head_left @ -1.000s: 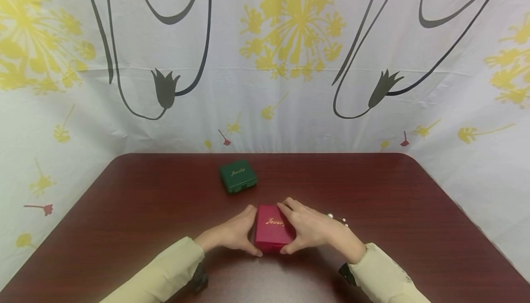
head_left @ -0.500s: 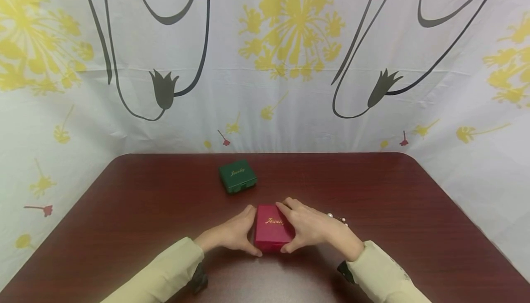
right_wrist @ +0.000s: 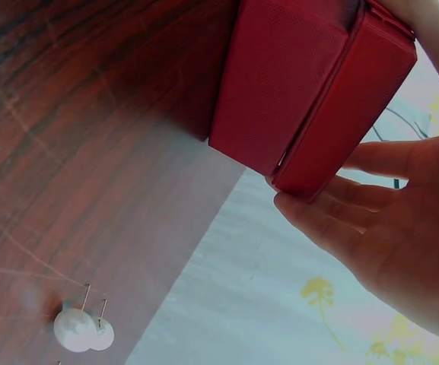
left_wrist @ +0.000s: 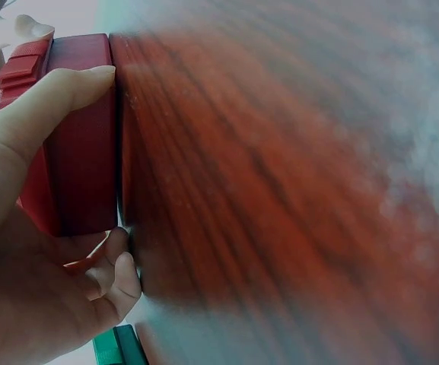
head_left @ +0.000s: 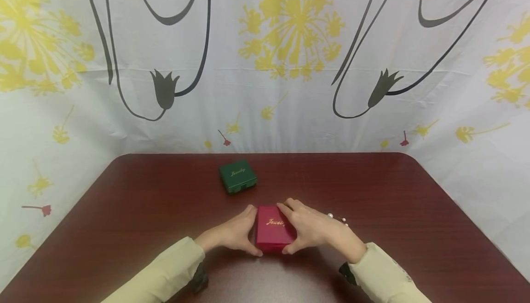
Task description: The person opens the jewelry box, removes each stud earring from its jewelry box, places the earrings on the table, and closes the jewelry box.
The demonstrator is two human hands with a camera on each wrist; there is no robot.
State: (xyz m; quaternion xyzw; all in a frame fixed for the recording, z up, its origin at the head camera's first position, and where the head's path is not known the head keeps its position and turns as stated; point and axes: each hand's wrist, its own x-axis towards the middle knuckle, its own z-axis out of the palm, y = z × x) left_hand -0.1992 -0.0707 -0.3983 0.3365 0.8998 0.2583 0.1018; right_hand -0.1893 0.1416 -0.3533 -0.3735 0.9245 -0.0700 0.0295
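Note:
A red jewelry box [head_left: 273, 235] with gold "Jewelry" lettering rests on the table between my hands. My left hand [head_left: 235, 232] holds its left side, thumb at the near corner and fingers around the far end. From the right, my right hand [head_left: 309, 227] grips the box, its fingers over the far right corner and its thumb at the near edge. In the left wrist view the thumb lies along the red box [left_wrist: 86, 144], beside its front tab. The right wrist view shows a narrow seam between lid and base of the red box [right_wrist: 280, 84].
A closed green jewelry box [head_left: 238, 176] sits farther back, left of the red one. Pearl earrings [right_wrist: 75, 329] lie on the dark wood table [head_left: 372, 188] just beyond my right wrist. A patterned curtain [head_left: 265, 123] hangs behind the table's far edge.

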